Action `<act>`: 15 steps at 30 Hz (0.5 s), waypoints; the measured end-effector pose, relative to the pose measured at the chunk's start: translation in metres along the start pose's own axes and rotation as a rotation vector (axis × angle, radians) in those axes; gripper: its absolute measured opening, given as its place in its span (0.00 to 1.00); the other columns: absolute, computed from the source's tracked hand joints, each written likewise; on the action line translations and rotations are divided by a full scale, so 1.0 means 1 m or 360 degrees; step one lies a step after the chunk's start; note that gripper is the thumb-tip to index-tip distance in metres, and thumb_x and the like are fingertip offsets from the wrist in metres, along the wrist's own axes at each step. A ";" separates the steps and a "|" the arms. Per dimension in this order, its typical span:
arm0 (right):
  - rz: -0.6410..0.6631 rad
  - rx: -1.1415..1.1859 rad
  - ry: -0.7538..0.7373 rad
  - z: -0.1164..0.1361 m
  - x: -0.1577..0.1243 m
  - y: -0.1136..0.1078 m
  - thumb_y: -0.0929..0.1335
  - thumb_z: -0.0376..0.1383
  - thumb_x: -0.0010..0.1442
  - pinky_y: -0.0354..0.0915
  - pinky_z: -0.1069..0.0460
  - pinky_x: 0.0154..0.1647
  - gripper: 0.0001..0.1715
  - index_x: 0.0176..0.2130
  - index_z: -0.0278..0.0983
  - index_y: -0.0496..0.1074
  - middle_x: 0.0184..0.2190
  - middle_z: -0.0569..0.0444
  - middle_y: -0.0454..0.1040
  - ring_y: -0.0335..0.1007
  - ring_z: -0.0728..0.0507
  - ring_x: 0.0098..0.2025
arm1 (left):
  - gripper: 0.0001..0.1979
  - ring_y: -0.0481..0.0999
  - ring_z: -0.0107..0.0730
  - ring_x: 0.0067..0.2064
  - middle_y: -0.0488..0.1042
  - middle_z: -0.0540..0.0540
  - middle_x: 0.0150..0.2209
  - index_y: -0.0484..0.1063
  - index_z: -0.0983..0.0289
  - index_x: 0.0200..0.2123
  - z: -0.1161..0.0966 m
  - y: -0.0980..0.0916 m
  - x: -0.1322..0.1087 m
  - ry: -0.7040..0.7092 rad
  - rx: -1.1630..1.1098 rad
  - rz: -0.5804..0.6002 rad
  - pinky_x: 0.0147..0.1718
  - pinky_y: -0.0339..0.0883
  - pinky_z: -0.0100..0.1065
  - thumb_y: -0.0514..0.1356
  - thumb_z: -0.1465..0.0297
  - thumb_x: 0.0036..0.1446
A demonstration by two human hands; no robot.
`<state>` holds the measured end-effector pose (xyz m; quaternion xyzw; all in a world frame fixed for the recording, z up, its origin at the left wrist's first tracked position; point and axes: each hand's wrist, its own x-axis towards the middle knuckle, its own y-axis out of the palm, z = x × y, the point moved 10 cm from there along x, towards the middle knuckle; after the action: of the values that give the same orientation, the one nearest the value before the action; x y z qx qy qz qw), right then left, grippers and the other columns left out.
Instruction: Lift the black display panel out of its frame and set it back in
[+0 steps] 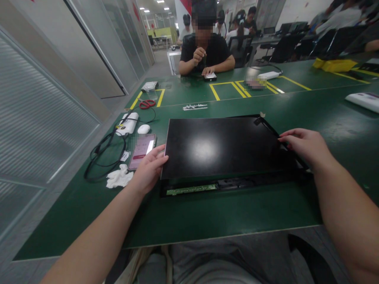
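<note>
A black display panel [204, 152] lies in front of me, its left part raised over a black frame [251, 180]. Along the frame's near side, a strip of green circuit board [192, 190] shows below the panel's edge. My left hand [150, 167] grips the panel's left edge, thumb on top and fingers behind. At the right end, my right hand [304, 146] pinches the edge between thumb and fingers; whether panel or frame is in that pinch is hard to separate. The panel hides most of the frame's inside.
Left on the green table [225, 221] are a phone [142, 151], crumpled tissue [120, 176], a white mouse-like object [143, 129], a black cable [97, 157] and red-handled scissors [147, 104]. White strips [194, 107] lie beyond the panel. A person [207, 51] sits across.
</note>
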<state>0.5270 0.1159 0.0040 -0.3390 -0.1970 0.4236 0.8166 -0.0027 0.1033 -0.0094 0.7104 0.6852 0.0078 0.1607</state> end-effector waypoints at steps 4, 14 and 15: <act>0.0027 -0.0050 -0.0008 -0.002 0.003 0.001 0.74 0.39 0.51 0.64 0.48 0.36 0.10 0.36 0.43 0.83 0.25 0.56 0.77 0.72 0.44 0.31 | 0.30 0.85 0.47 0.48 0.86 0.61 0.45 0.76 0.66 0.56 0.000 0.001 0.000 0.0005 -0.0012 -0.0023 0.46 0.81 0.41 0.72 0.75 0.48; 0.0102 -0.0201 -0.0063 0.000 0.006 0.002 0.74 0.41 0.54 0.66 0.47 0.38 0.09 0.36 0.42 0.83 0.27 0.55 0.79 0.74 0.43 0.31 | 0.27 0.85 0.49 0.48 0.86 0.60 0.43 0.76 0.66 0.52 -0.002 -0.001 0.000 0.0057 0.0039 -0.0063 0.45 0.80 0.41 0.73 0.74 0.46; 0.0103 -0.0200 -0.0058 0.000 0.006 0.002 0.74 0.41 0.54 0.66 0.47 0.37 0.08 0.36 0.42 0.83 0.27 0.55 0.79 0.74 0.43 0.31 | 0.26 0.85 0.49 0.48 0.86 0.59 0.43 0.76 0.65 0.51 -0.003 -0.001 0.000 0.0060 0.0039 -0.0065 0.44 0.80 0.40 0.73 0.74 0.46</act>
<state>0.5290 0.1218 0.0024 -0.3881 -0.2270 0.4425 0.7759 -0.0044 0.1035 -0.0069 0.6979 0.7025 0.0094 0.1392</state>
